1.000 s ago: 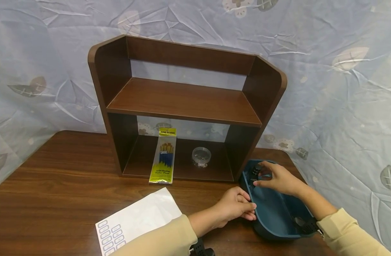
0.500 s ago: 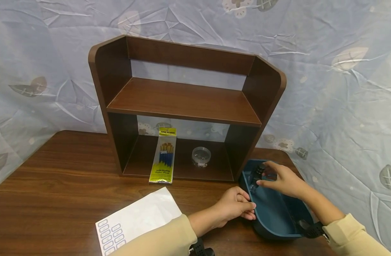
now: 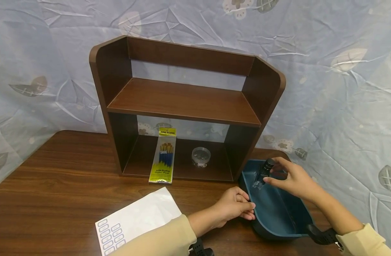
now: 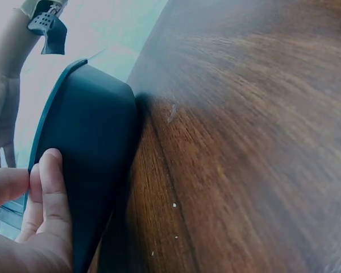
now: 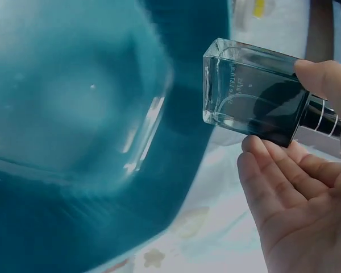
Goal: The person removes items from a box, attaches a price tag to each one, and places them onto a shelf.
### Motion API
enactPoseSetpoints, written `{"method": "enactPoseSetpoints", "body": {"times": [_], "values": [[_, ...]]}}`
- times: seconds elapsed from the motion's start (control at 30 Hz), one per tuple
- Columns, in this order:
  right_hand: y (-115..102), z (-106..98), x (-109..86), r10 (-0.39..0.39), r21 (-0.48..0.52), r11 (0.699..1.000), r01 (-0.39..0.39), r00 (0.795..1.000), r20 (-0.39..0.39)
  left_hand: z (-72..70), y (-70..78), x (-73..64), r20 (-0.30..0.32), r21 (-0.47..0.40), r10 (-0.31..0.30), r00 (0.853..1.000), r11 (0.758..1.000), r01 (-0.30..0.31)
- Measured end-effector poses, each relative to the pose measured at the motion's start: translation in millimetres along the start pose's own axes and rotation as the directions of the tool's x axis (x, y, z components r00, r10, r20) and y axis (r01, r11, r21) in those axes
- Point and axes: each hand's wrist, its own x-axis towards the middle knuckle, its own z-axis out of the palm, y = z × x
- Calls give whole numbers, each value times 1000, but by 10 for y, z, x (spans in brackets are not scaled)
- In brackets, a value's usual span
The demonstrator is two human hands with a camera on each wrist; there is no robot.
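Note:
My right hand holds a clear glass perfume bottle with a black cap, thumb on one side and fingertips on the other. In the head view the bottle is tilted, over the far end of a teal plastic bin. My left hand pinches the near left rim of that bin. Seen from the left wrist, the thumb lies inside the rim and the fingers press the outer wall.
Left of the bin stands a brown two-tier shelf. Its lower level bears a packet of artist brushes and a round clear container. A white sheet with printed labels lies on the wooden table.
My right hand has lifted the perfume bottle from the bin's far left corner and moved slightly right with it. My left hand stays at the rim.

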Motion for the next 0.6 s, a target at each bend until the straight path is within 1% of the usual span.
{"method": "enactPoseSetpoints", "body": {"times": [0.13, 0.4, 0.5, 0.6], "values": [[-103, -63, -59, -4, 24, 1000, 4, 1000, -9, 3, -7, 9, -13, -1, 4, 1000, 1000, -4], [-378, -124, -164, -40, 20, 999, 40, 999, -20, -10, -19, 15, -6, -3, 13, 1000, 1000, -13], [-465, -102, -188, -48, 47, 998, 49, 999, -18, -26, -42, 5, -7, -12, 17, 1000, 1000, -18], [-535, -62, -202, -66, 103, 992, 67, 998, -19, -56, -67, 0, -8, -21, 29, 1000, 999, -30]]}}
